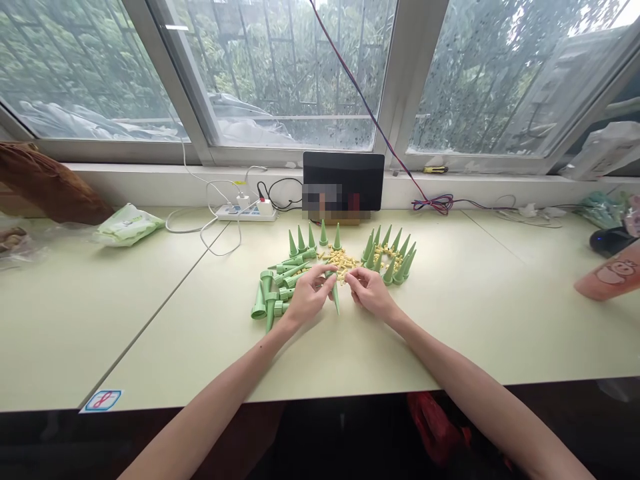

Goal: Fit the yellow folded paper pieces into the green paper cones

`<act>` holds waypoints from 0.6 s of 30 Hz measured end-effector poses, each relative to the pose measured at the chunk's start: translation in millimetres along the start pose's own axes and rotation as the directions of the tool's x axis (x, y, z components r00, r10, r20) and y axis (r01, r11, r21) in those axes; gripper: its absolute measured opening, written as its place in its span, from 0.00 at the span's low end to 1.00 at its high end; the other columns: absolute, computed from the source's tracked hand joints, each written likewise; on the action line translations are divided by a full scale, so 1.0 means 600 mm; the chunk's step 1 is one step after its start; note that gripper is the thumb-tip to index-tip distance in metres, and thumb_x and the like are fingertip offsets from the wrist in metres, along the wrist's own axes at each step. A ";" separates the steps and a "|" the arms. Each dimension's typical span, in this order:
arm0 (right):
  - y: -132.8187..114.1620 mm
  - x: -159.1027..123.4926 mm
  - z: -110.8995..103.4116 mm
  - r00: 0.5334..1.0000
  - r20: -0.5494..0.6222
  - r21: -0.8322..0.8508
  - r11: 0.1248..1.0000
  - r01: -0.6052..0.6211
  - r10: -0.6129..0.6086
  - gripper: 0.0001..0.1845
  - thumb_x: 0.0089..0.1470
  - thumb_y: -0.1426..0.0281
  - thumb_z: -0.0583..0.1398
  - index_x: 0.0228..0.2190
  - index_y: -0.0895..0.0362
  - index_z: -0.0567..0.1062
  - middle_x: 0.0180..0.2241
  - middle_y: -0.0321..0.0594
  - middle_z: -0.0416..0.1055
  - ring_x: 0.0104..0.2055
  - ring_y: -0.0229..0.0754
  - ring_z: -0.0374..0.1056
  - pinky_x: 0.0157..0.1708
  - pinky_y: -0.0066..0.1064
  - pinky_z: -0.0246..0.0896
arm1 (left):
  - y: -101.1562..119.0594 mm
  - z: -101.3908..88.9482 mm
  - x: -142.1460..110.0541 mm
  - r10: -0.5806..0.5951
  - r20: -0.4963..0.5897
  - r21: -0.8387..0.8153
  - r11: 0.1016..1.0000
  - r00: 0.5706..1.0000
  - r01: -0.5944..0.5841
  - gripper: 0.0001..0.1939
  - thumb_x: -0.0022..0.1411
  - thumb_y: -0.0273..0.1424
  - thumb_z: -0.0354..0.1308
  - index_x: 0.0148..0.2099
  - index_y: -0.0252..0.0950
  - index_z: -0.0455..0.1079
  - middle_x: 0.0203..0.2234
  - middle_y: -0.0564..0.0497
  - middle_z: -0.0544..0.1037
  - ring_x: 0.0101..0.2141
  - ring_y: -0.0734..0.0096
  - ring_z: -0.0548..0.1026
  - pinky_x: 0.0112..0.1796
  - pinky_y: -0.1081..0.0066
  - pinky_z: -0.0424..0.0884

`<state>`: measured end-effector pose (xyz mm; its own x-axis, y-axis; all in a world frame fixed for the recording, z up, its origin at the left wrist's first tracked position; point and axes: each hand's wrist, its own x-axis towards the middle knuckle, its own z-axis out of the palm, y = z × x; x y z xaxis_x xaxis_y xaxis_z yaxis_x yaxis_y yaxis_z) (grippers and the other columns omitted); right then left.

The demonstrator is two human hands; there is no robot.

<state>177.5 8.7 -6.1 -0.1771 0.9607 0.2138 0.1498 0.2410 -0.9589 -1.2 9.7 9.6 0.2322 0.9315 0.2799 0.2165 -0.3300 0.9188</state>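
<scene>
My left hand (313,293) is closed around a green plastic spike (336,301), whose tip points down toward me. Beside it my right hand (369,291) has its thumb and fingers pinched together; whatever is between them is too small to make out. Just beyond both hands lies a pile of small yellow pegs (338,259). More green spikes (270,303) lie in a heap to the left of my left hand. Upright spikes (400,265) stand in a ring at the right, with yellow pegs among them. Several others stand upright behind the pile.
A dark tablet (344,183) leans at the back of the table, near a power strip (247,211) with white cables. Green packaging (129,225) lies at the left. An orange bottle (610,273) lies at the right. Coiled wires (434,203) rest below the window.
</scene>
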 end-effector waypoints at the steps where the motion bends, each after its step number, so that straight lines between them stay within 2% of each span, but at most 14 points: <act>1: -0.001 0.000 0.000 1.000 -0.013 -0.025 1.000 0.011 -0.011 0.19 0.61 0.54 0.57 0.29 0.56 0.70 0.19 0.31 0.63 0.17 0.36 0.60 0.20 0.29 0.57 | 0.002 -0.001 0.001 -0.046 0.004 -0.046 0.998 0.999 0.046 0.15 0.63 0.39 0.58 0.47 0.36 0.73 0.38 0.50 0.75 0.24 0.75 0.74 0.27 0.71 0.74; 6: -0.005 -0.006 0.004 0.988 -0.085 -0.149 0.982 0.114 -0.127 0.16 0.62 0.56 0.56 0.34 0.56 0.70 0.27 0.36 0.68 0.22 0.36 0.62 0.22 0.29 0.57 | 0.002 -0.005 0.007 -0.172 -0.066 -0.247 0.957 0.983 0.151 0.16 0.59 0.39 0.61 0.44 0.34 0.73 0.30 0.51 0.75 0.23 0.74 0.75 0.27 0.70 0.76; 9: -0.009 -0.011 0.007 0.984 -0.046 -0.182 0.970 0.163 -0.174 0.13 0.60 0.59 0.58 0.39 0.56 0.70 0.28 0.36 0.69 0.22 0.36 0.62 0.23 0.29 0.57 | -0.001 -0.005 0.009 -0.199 -0.094 -0.316 0.935 0.975 0.160 0.17 0.59 0.40 0.62 0.45 0.32 0.73 0.27 0.51 0.74 0.23 0.72 0.75 0.25 0.70 0.74; 13: -0.010 -0.017 0.012 0.980 0.017 -0.194 0.960 0.200 -0.201 0.16 0.57 0.61 0.61 0.45 0.55 0.68 0.32 0.37 0.70 0.22 0.34 0.62 0.24 0.28 0.59 | -0.002 -0.002 0.008 -0.184 -0.101 -0.311 0.939 0.978 0.144 0.17 0.59 0.39 0.63 0.45 0.31 0.72 0.26 0.51 0.75 0.23 0.72 0.76 0.26 0.68 0.75; 18: -0.006 -0.017 0.013 0.982 -0.017 -0.128 0.974 0.184 -0.188 0.15 0.60 0.59 0.59 0.43 0.55 0.69 0.34 0.39 0.71 0.21 0.33 0.63 0.22 0.28 0.60 | 0.003 0.001 0.004 -0.161 -0.080 -0.262 0.956 0.984 0.135 0.16 0.60 0.38 0.61 0.45 0.32 0.71 0.25 0.52 0.74 0.23 0.71 0.76 0.25 0.69 0.75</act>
<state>170.9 -3.3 -6.2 -0.1856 0.9005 0.3934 0.2382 0.4296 -0.8710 0.4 11.3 12.0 0.1175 0.9818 0.1494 -0.0098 -0.1492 0.9888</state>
